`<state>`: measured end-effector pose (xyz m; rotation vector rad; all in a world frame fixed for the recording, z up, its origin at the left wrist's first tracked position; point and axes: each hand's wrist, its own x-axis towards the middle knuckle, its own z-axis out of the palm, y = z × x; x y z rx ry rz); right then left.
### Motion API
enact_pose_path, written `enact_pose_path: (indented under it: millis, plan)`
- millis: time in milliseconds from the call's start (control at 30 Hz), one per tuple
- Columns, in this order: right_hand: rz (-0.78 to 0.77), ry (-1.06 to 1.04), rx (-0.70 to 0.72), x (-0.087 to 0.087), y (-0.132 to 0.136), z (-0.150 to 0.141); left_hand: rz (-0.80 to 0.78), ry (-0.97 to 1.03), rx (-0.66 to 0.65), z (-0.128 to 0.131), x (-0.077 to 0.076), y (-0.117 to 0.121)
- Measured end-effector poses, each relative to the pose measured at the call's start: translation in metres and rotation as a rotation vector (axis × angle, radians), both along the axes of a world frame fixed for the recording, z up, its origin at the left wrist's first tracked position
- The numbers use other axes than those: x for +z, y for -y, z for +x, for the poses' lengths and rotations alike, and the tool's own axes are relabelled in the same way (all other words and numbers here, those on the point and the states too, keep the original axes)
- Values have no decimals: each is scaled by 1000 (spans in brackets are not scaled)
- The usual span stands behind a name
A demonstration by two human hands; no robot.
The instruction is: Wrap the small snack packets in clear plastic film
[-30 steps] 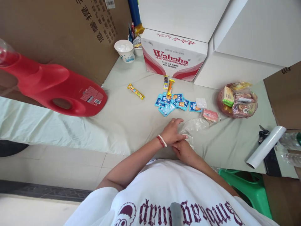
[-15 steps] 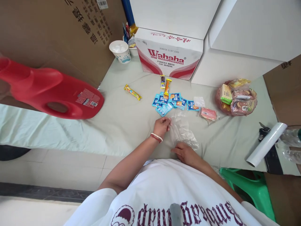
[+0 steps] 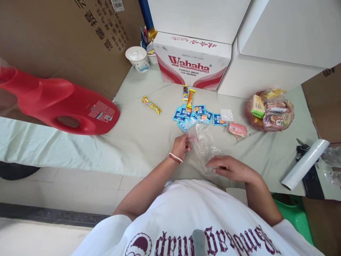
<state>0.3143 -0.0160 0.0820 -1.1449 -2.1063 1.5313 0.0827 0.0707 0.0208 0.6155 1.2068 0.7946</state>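
A clear plastic bag [image 3: 204,142] lies crumpled on the cloth in front of me. My left hand [image 3: 181,146], with a beaded bracelet at the wrist, pinches the bag's left edge. Over the lower right part of the bag is my right hand [image 3: 233,168], fingers stretched out and thumb apart, touching the plastic. Several blue snack packets [image 3: 193,115] are heaped just beyond the bag. To their right are a small white packet [image 3: 226,115] and a pink wrapped snack [image 3: 237,130].
Yellow-wrapped bars [image 3: 151,104] lie farther back, near the Wahaba-style red-and-white carton [image 3: 190,67]. A bowl of snacks [image 3: 249,113] stands right, a white roll [image 3: 305,164] near the right edge. At left lies a large red jug [image 3: 50,92]; a paper cup [image 3: 138,60] stands behind.
My right hand has come up from the table's near edge, rightward and forward onto the bag, its fingers now extended. My left hand keeps its pinch, and the bag's plastic has shifted.
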Motion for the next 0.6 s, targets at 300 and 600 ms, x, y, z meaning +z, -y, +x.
enact_pose_path:
  millis: [300, 600]
  plan:
    - [127, -71, -685, -30, -62, -51, 61, 2, -83, -1, -4, 8]
    - [77, -31, -718, -60, -93, -86, 192, -93, -34, -2, -11, 13]
